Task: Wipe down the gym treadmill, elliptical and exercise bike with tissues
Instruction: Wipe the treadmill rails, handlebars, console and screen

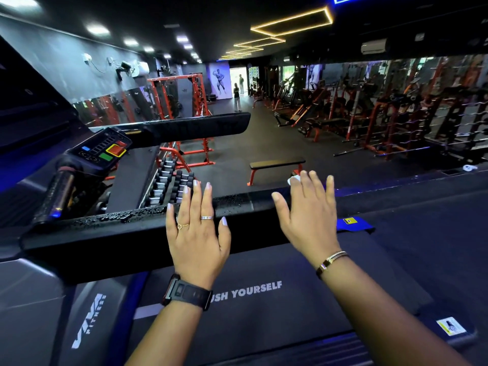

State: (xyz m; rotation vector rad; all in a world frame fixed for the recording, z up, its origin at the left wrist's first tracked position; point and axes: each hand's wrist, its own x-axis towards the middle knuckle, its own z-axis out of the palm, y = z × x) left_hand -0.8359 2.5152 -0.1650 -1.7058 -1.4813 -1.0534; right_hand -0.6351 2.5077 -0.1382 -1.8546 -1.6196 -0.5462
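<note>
I stand on a treadmill whose black belt (pixel 264 313) reads "PUSH YOURSELF". Its near black handrail (pixel 105 233) runs across the view, wet with droplets on its left part. My left hand (pixel 196 233) lies flat on that rail with straight fingers. My right hand (pixel 307 215) rests flat on the rail further right, fingers straight, with a white tissue (pixel 294 179) showing under its fingertips. The far handrail (pixel 200 126) and the console buttons (pixel 105 150) are at the left.
Beyond the rail are a dumbbell rack (pixel 171 186), a flat bench (pixel 277 166) with red legs and red racks (pixel 179 101). Weight machines (pixel 369 114) line the right side. Two people (pixel 237 95) stand far off by the doorway.
</note>
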